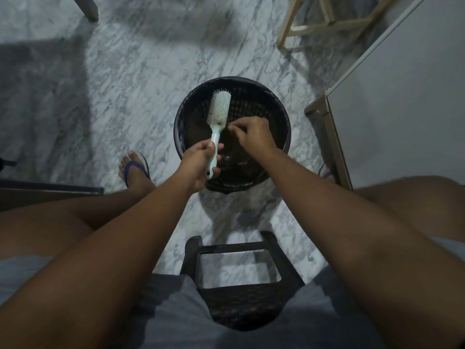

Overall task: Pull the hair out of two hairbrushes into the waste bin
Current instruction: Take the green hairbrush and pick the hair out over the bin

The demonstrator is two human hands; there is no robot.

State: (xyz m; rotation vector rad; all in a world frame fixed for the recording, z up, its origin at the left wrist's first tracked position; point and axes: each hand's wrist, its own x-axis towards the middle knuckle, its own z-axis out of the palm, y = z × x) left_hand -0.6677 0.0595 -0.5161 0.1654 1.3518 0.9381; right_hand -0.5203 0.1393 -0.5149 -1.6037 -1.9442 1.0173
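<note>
A pale green hairbrush (219,109) is held over the black waste bin (281,117), bristles facing left, head pointing away from me. My left hand (198,165) grips its handle. My right hand (251,134) hovers over the bin just right of the brush's neck, fingers pinched together; whether any hair is between them is too small to tell. The bin is lined with a dark bag and stands on the marble floor between my feet. A second brush is not in view.
I sit on a dark woven stool (241,285). My left foot in a blue sandal (136,170) rests left of the bin. A white cabinet (392,102) stands to the right, and a wooden stool frame (327,21) at the back right.
</note>
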